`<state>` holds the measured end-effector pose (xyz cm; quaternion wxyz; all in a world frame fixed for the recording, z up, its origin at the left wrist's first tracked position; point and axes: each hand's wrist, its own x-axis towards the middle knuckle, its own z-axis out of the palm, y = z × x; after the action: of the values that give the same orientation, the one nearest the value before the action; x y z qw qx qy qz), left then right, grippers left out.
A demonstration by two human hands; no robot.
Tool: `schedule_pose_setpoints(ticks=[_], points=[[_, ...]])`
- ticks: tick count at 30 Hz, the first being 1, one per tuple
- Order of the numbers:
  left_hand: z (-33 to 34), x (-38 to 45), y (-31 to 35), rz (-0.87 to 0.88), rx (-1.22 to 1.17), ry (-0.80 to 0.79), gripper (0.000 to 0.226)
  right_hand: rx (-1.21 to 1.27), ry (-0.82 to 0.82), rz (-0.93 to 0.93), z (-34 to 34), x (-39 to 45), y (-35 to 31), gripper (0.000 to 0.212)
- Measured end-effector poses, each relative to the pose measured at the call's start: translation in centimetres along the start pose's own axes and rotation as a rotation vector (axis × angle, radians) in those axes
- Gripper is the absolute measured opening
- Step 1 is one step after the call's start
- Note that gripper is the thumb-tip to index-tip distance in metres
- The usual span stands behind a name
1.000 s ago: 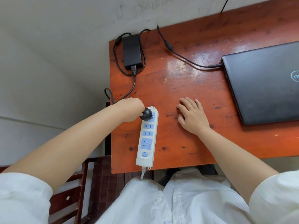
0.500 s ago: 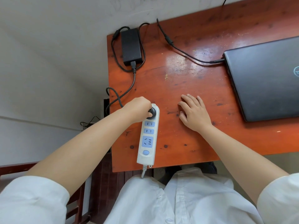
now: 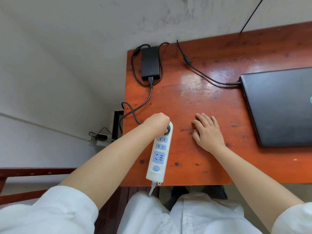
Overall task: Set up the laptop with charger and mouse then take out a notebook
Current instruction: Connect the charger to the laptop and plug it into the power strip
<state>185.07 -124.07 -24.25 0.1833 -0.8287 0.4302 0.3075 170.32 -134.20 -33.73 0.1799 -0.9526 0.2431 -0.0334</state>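
A closed black laptop lies at the right of the red wooden table. Its charger brick rests at the table's far left corner, with one cable running into the laptop's left side. My left hand is closed around the black charger plug, which sits in the top socket of a white and blue power strip. My right hand lies flat on the table, fingers apart, just right of the strip. No mouse or notebook is in view.
The power strip's own cord hangs over the table's near edge. A wall outlet with a small adapter sits low at the left. A dark wooden chair frame stands at the lower left. A thin wire runs up the wall.
My left hand has pushed the black plug down into the strip's top socket and now covers most of it. My right hand has stayed flat in place.
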Motion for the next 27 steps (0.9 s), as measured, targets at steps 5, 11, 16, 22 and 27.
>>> schedule_pose_setpoints(ticks=[5, 11, 16, 22, 27], points=[[0.1, -0.4, -0.1, 0.003, -0.028, 0.003, 0.021, 0.034, 0.028, 0.021, 0.2, -0.1, 0.0, 0.029], [0.2, -0.7, -0.4, -0.003, -0.077, -0.007, 0.029, 0.046, 0.040, 0.033, 0.4, -0.8, 0.1, 0.031], [0.2, -0.5, 0.0, -0.016, -0.073, -0.010, 0.027, 0.029, 0.080, 0.035, 0.4, -0.8, 0.1, 0.030], [0.3, -0.8, -0.6, 0.020, -0.056, 0.060, 0.024, 0.020, 0.076, 0.031, 0.5, -0.9, 0.1, 0.029], [-0.6, 0.7, -2.0, -0.033, -0.127, 0.210, 0.026, 0.004, 0.047, 0.031, 0.6, -0.8, 0.3, 0.030]])
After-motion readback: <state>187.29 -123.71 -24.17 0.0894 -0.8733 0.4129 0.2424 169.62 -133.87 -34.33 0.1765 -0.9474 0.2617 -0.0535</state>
